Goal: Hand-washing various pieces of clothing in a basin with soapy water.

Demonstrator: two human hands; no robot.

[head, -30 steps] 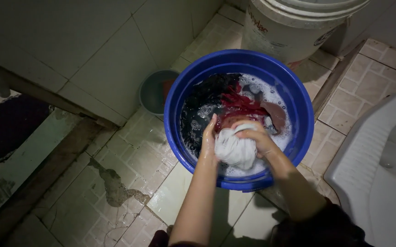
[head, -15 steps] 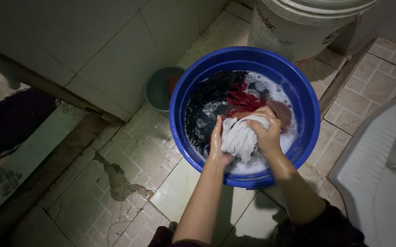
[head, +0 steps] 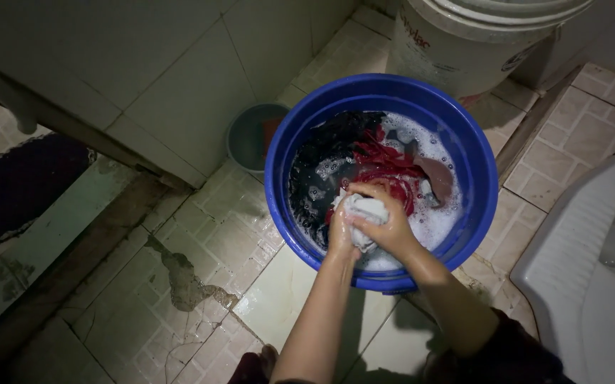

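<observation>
Two hands meet over the blue tub (head: 290, 142), both clamped on one white cloth (head: 364, 213). Left hand (head: 341, 231) presses in from nine o'clock, fingers curled against the bundle; right hand (head: 386, 224) wraps over it from three o'clock, knuckles up. The cloth sits bunched into a tight wad between the palms, just above the suds (head: 428, 213), at the tub's six o'clock side.

Behind the hands, red fabric (head: 386, 160) lies twisted at the tub's centre, a dark garment (head: 322, 153) fills the ten o'clock part, and a brownish piece (head: 439, 178) shows at three o'clock. Foam covers the water between them.

How does that cloth handle? By the look of it, soft and limp, soaked through, so heavier than when dry and likely slick with soap. Nothing fragile here. A full-palm squeeze round the middle of the wad seems the sound way to hold it; a loose edge would probably slip or stretch.

Around the tub: a small teal basin (head: 250, 139) stands touching it at nine o'clock, a big white bucket (head: 464, 50) crowds it at one o'clock, and a white ceramic fixture (head: 592, 249) lies to three o'clock. The tiled floor (head: 194, 284) is wet, with a cracked patch at seven o'clock.
</observation>
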